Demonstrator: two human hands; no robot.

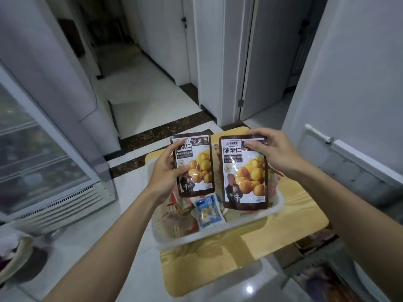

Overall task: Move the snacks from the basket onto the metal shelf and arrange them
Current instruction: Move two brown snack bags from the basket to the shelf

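Dim, cool indoor light; wide-angle view.
Glare is noted on a glossy surface [248, 288] and the right pouch [243, 171]; the corridor [113, 29] is left dark; edges are bowed and softened, perhaps by motion.

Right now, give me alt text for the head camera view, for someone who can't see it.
The left hand grips a brown chestnut packet and the right hand holds a matching packet, both above a white basket of snacks on a yellow table. A blue packet lies in the basket.
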